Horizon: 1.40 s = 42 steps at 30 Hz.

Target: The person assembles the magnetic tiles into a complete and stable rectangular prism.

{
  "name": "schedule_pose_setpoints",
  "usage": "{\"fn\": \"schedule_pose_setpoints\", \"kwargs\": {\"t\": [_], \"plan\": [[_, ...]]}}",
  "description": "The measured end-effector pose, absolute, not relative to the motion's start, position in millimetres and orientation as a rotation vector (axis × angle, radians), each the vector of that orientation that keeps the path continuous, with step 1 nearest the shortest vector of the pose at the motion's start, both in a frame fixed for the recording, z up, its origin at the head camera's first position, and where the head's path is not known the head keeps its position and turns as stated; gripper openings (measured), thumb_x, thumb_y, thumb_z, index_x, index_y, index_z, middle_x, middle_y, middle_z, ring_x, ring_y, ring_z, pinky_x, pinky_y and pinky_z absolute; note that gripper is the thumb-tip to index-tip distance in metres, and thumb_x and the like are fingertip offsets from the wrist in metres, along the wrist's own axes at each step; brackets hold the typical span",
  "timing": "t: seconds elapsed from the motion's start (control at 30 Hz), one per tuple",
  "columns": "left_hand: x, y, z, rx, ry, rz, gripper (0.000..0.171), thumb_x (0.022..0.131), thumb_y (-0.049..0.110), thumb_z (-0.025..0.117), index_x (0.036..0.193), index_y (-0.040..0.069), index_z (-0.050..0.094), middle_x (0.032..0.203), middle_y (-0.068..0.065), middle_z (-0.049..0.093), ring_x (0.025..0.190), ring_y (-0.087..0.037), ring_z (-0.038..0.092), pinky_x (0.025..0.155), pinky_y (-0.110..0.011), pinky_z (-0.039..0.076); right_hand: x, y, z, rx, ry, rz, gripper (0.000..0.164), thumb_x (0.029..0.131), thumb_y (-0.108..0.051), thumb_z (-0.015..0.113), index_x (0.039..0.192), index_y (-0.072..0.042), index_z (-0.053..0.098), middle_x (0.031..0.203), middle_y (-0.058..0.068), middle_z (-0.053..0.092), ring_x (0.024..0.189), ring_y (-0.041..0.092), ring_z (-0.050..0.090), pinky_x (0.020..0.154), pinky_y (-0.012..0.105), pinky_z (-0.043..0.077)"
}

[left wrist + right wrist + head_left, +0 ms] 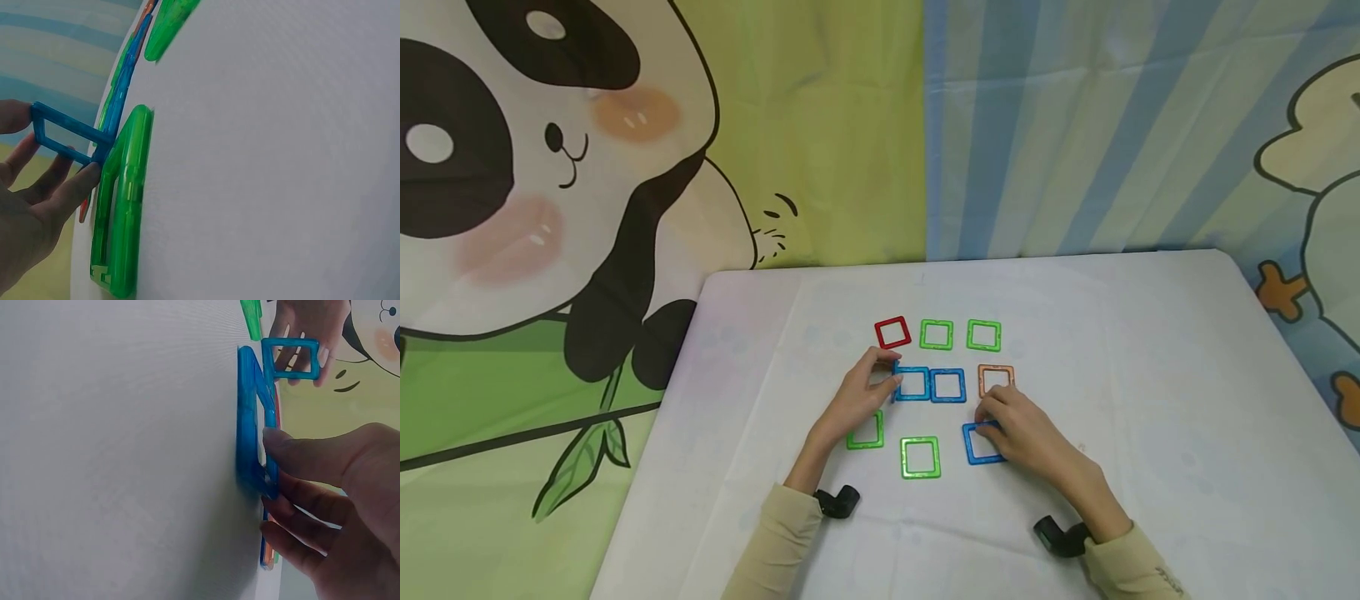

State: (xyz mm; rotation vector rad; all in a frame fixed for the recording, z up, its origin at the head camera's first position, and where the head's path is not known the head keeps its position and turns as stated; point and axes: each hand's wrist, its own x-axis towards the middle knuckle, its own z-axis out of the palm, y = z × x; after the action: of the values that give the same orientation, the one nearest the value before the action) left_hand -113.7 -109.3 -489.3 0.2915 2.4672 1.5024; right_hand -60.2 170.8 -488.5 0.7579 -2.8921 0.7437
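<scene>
Left hand (865, 390) and right hand (1018, 425) reach over a white tabletop (1150, 400) before a panda-printed, striped backdrop (842, 150). Near mid-frame, the left pinches an upright blue square (70, 122); lower right of centre, the right grips a second blue square (247, 419). Counted: four blue, four green squares (921, 474), one red square (896, 343), one orange square (996, 367).

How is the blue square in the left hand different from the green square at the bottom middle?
Colour: the blue square is blue, while the green square is green.
Pose: the blue square stands up on its edge; the green square lies flat on the white table.
Touch: the left hand holds the blue square, but no hand touches the green square.
Both are square frames with open middles.
</scene>
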Motion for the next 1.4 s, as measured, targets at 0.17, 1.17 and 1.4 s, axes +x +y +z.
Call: {"fn": "schedule_pose_setpoints", "kwargs": {"t": [0.17,1.17,1.4], "plan": [[-114.2,-109.7,-489.2,0.3,2.469,1.504,0.04,0.102,0.022,0.062,0.141,0.018,0.052,0.139,-0.003,0.058,0.135,-0.021,0.052,0.112,-0.044,0.049,-62.0,167.6,-484.8,0.739,-2.915,0.772,0.016,0.085,-0.007,0.083,0.095,-0.009,0.071,0.094,0.001,0.069,0.088,0.016,0.06,0.081,0.038,0.058],[-113.8,-111.7,-491.1,0.315,2.419,1.569,0.04,0.103,0.025,0.062,0.141,0.02,0.052,0.142,-0.008,0.058,0.133,-0.023,0.055,0.111,-0.042,0.05,-85.2,130.3,-458.5,0.794,-2.844,0.761,0.014,0.088,-0.003,0.08,0.101,-0.007,0.077,0.094,0.003,0.067,0.08,0.014,0.061,0.073,0.032,0.058],[-113.4,-113.7,-492.5,0.295,2.412,1.579,0.04,0.102,0.025,0.063,0.141,0.022,0.052,0.143,-0.005,0.058,0.135,-0.023,0.054,0.112,-0.042,0.049,-85.3,122.1,-458.7,0.809,-2.823,0.763,0.014,0.087,-0.003,0.081,0.1,-0.007,0.077,0.093,0.003,0.066,0.08,0.013,0.062,0.072,0.031,0.058]]}}
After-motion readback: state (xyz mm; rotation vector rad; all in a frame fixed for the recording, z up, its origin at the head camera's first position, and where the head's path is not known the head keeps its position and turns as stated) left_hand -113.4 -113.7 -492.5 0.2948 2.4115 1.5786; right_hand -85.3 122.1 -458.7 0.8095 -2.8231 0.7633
